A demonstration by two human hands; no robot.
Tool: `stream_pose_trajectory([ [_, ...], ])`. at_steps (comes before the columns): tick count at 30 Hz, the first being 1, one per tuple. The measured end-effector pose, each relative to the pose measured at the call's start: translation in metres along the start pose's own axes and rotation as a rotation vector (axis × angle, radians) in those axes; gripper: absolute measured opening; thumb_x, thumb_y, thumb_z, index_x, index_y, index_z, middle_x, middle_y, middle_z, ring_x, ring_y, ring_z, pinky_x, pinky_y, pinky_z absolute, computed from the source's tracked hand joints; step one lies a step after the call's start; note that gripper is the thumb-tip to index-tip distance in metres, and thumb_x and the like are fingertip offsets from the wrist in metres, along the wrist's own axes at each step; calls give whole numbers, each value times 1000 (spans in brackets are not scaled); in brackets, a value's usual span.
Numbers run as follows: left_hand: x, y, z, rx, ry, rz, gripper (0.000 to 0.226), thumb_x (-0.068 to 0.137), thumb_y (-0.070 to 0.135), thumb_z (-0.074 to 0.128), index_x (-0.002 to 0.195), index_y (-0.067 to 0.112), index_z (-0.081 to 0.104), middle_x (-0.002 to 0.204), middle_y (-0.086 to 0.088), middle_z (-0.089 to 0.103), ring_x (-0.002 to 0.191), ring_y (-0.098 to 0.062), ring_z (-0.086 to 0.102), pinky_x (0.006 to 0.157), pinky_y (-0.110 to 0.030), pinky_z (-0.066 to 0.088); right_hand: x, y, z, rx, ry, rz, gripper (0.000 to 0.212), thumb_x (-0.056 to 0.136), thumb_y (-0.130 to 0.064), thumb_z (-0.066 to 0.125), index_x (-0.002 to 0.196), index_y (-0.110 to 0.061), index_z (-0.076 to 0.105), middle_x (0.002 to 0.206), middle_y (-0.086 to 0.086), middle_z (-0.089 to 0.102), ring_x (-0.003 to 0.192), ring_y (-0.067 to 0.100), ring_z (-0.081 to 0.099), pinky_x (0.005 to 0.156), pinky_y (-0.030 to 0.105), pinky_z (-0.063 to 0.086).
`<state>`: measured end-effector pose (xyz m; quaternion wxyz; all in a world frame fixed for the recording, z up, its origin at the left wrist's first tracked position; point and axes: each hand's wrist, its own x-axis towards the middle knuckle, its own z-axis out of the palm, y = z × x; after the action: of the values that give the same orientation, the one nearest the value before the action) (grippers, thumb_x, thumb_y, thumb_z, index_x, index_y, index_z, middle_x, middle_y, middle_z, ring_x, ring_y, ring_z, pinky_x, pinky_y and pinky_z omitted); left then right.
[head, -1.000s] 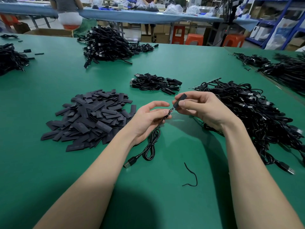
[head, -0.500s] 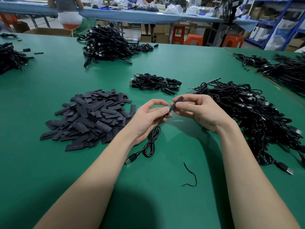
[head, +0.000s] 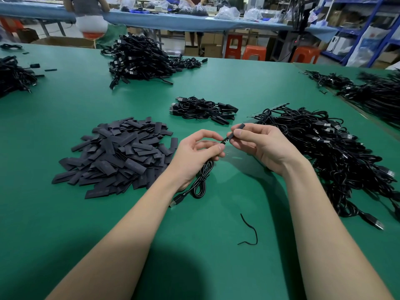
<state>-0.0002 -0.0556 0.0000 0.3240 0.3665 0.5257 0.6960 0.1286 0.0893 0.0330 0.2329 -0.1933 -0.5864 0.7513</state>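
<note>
1. The sleeve [head: 237, 132] meets the cable [head: 201, 180] only at its tip. If the two do not lie in one line, a skewed push could crumple the sleeve's mouth instead of sliding it on.
2. The cable is thin and limp. If it is held too far back from the tip, the end may bend away under the push.
3. The coiled rest of the cable hangs below the left hand, and its plug lies on the bench [head: 86, 213]. A sharp tug could drag the plug or loosen the coil.
4. Left grip [head: 194, 156]: thumb and fingertips are pressed together on the cable just behind its tip, with the other fingers curled round it.
5. Right grip [head: 262, 148]: thumb and forefinger pinch the sleeve near its lower end, and its upper end sticks out free above the fingers.
6. Sleeve and cable tip meet between the hands, above the bench. The pile of sleeves [head: 116, 152] is to the left and the heap of cables [head: 324, 148] to the right. How far the tip has gone in is too small to tell.
</note>
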Motion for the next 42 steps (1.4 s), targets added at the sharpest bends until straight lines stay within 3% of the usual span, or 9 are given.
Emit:
stream_pose_trajectory([
  [6, 0, -1, 0, 29, 1, 22, 17, 88, -1, 71, 99, 11, 70, 77, -7, 72, 72, -16, 67, 69, -23, 54, 1, 0, 1, 8, 3, 3, 27, 72, -12, 78, 97, 0, 73, 96, 17, 76, 82, 19, 73, 77, 21, 58],
  [13, 1, -4, -1, 52, 20, 43, 13, 87, 0, 74, 96, 9, 72, 79, -5, 73, 72, -15, 69, 69, -22, 54, 1, 5, 4, 31, 39, 19, 11, 87, -2, 71, 98, 2, 72, 93, 15, 76, 82, 18, 74, 76, 19, 58],
  [20, 1, -6, -2, 22, -4, 34, 12, 85, 0, 75, 92, 10, 72, 81, -4, 75, 72, -15, 71, 69, -21, 54, -1, 4, 4, 17, -12, 62, 26, 76, -10, 75, 99, 2, 72, 93, 15, 76, 79, 18, 74, 75, 21, 59],
  [26, 1, -5, -3, -25, -36, 9, 16, 86, 0, 74, 90, 10, 63, 79, -8, 75, 73, -18, 72, 68, -22, 53, -3, 4, 5, -5, -72, 83, 26, 77, -10, 74, 100, 2, 72, 93, 13, 76, 77, 16, 73, 73, 19, 58],
  [42, 1, -4, -2, -17, -16, 3, 12, 86, 1, 74, 89, 9, 65, 73, -8, 73, 68, -14, 69, 64, -19, 52, -8, 5, 11, 46, -49, 91, 16, 73, -13, 78, 89, -10, 77, 94, 12, 76, 75, 14, 71, 73, 19, 57],
])
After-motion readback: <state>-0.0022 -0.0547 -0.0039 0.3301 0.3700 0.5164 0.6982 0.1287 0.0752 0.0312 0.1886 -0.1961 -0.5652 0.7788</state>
